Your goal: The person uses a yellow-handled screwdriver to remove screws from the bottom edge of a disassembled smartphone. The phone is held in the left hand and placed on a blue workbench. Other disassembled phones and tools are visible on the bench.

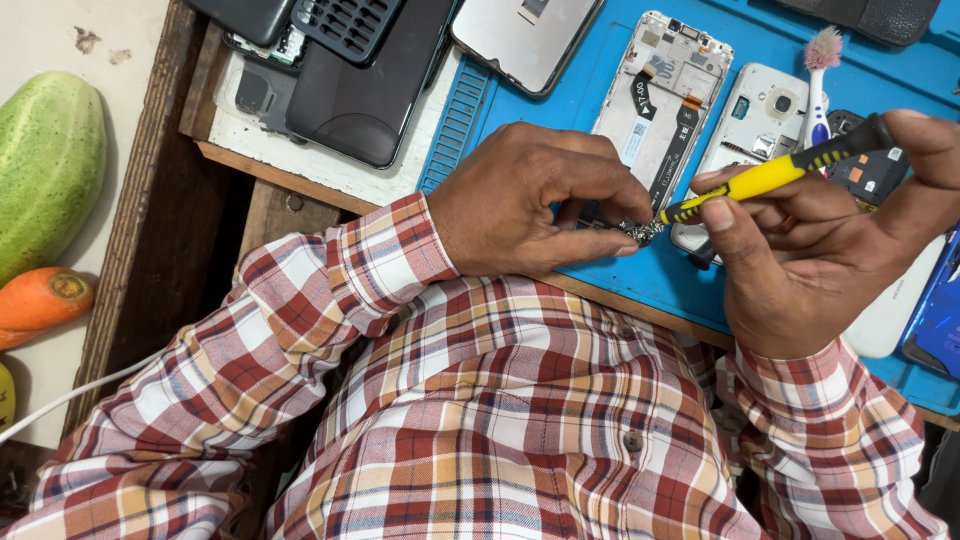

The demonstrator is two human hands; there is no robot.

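Yellow-and-black screwdriver (775, 172) slants across the right of the frame, its long axis running from the black cap at upper right down to the tip at lower left. The right hand (820, 235) grips it, fingers wrapped round the yellow handle and the thumb pressed near the cap. The tip meets a small metal part (640, 231), too tiny to make out in detail, pinched between the thumb and fingertips of the left hand (535, 195), which is curled tightly closed just left of the tool. Both hands work above the near edge of a blue work mat (600, 110). Behind them on the mat lie an opened phone frame (660, 85) with ribbon cables showing, a white phone back (755, 120) and a toothbrush (820, 75) with worn bristles. Dark phone bodies (355, 85) are stacked at upper left on a white wooden ledge. Checked shirt sleeves (330, 290) fill the foreground. A green cucumber (45, 170) and an orange carrot (40, 300) rest at far left, well apart from the work.
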